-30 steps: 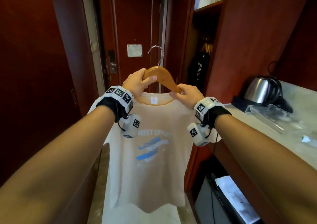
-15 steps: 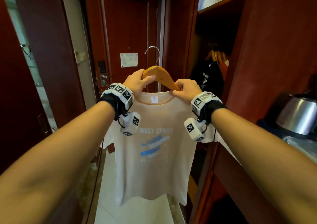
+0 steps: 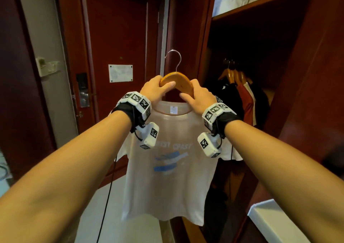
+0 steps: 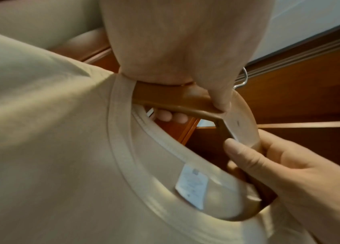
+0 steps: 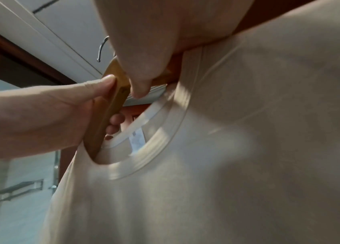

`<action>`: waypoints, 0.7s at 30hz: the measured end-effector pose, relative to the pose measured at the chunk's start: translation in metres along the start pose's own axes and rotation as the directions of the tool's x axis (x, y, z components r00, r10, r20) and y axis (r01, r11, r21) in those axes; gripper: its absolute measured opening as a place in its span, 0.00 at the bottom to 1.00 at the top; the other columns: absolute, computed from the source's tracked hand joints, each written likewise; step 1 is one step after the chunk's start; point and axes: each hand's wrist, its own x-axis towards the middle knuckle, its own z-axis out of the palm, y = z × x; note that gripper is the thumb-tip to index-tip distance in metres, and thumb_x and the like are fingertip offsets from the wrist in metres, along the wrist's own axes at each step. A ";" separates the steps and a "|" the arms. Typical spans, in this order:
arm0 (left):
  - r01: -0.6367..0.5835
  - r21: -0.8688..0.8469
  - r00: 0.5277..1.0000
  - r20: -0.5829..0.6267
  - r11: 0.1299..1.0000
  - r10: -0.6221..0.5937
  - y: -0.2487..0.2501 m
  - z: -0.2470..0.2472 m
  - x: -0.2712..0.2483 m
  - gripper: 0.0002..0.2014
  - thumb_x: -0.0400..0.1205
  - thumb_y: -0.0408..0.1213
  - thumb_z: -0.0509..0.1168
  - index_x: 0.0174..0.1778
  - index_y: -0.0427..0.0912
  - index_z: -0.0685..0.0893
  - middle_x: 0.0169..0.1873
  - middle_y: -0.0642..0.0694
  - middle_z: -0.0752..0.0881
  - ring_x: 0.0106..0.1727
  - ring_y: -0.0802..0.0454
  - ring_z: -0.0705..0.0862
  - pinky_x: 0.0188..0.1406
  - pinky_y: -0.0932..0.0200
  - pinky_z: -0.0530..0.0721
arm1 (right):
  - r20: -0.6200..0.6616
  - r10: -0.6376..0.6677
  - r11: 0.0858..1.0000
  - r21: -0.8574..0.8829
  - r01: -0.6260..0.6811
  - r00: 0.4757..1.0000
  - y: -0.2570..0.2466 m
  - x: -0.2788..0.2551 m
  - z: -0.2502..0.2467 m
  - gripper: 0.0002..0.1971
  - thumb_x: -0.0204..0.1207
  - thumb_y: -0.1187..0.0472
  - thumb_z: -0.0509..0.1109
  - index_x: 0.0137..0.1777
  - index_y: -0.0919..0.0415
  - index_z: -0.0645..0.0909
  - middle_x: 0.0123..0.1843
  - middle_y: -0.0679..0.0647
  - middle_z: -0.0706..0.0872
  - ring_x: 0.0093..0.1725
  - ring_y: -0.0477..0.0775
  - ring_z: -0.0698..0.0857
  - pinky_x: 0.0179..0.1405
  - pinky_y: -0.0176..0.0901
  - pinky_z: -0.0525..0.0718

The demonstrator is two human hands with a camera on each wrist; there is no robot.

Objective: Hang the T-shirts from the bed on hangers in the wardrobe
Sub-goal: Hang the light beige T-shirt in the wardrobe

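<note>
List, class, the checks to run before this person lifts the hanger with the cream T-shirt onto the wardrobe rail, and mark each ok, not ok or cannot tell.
1. Left hand grips the wooden hanger: ok.
2. Right hand grips its other arm: ok.
3. Cream T-shirt sits on the hanger, collar around its neck: ok.
4. Metal hook free and upright: ok.
5. Wardrobe open: ok.
6. Free space on the rail beside the hung clothes: cannot tell, the rail is in shadow.
</note>
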 end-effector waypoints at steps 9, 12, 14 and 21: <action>-0.177 0.122 0.970 0.188 0.977 0.152 -0.048 0.077 0.149 0.22 0.79 0.46 0.73 0.65 0.45 0.74 0.46 0.46 0.84 0.49 0.43 0.85 0.53 0.46 0.84 | -0.186 0.204 0.950 -0.199 -0.240 0.961 0.070 0.094 0.018 0.24 0.85 0.43 0.63 0.75 0.52 0.63 0.61 0.56 0.85 0.57 0.65 0.86 0.49 0.52 0.75; -0.277 0.155 0.950 0.195 0.948 0.245 -0.049 0.106 0.190 0.22 0.80 0.48 0.71 0.66 0.47 0.73 0.49 0.46 0.85 0.49 0.44 0.86 0.52 0.44 0.85 | -0.219 0.280 0.911 -0.246 -0.331 0.935 0.090 0.121 0.013 0.24 0.86 0.43 0.62 0.76 0.52 0.64 0.59 0.56 0.84 0.56 0.64 0.86 0.48 0.54 0.79; -0.345 0.212 0.931 0.201 0.914 0.304 -0.042 0.124 0.215 0.22 0.81 0.51 0.69 0.67 0.48 0.72 0.50 0.47 0.85 0.49 0.44 0.85 0.50 0.45 0.84 | -0.254 0.316 0.876 -0.291 -0.384 0.914 0.106 0.136 0.008 0.25 0.86 0.42 0.62 0.77 0.51 0.63 0.58 0.56 0.85 0.55 0.64 0.87 0.48 0.54 0.80; -0.500 0.362 0.862 0.296 0.787 0.412 -0.017 0.197 0.289 0.20 0.83 0.50 0.67 0.64 0.43 0.74 0.51 0.41 0.85 0.51 0.37 0.86 0.43 0.47 0.81 | -0.282 0.395 0.740 -0.467 -0.484 0.874 0.158 0.170 -0.012 0.22 0.86 0.44 0.62 0.74 0.53 0.66 0.56 0.57 0.85 0.48 0.61 0.86 0.43 0.50 0.79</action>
